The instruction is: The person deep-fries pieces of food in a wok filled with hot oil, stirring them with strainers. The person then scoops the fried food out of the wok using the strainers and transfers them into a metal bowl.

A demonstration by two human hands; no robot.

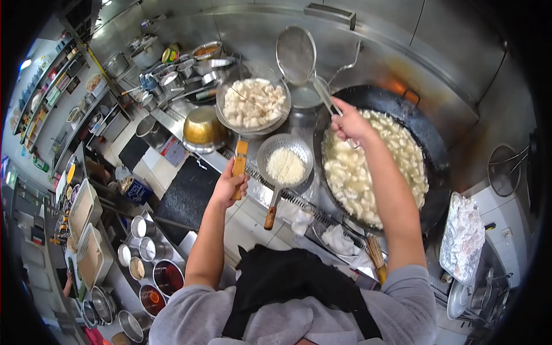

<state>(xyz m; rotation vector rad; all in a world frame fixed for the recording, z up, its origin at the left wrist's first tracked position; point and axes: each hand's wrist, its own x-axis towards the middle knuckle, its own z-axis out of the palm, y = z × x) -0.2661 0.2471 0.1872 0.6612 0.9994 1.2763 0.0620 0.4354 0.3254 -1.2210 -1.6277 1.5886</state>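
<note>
My left hand (231, 185) is closed around the flat wooden handle of a wide wire strainer (221, 109). Pale, battered-looking pieces (256, 102) fill that strainer, which is held out ahead of me. My right hand (351, 122) grips the metal handle of a round fine-mesh skimmer (295, 53), raised near the back wall with nothing visible in it. Below my right forearm, a big black wok (437, 138) holds many more pale pieces (374, 172) in bubbling oil. Between my hands lies a perforated ladle (263, 150) with pale crumbs in it, its wooden-tipped handle pointing toward me.
A brass-coloured pot (204, 127) stands left of the strainer. Pots and pans crowd the back left. A tray of white powder (463, 236) sits to the right, below a hanging mesh basket (503, 172). A bamboo brush (376, 256) is by the wok's near edge. Sauce containers (168, 277) stand lower left.
</note>
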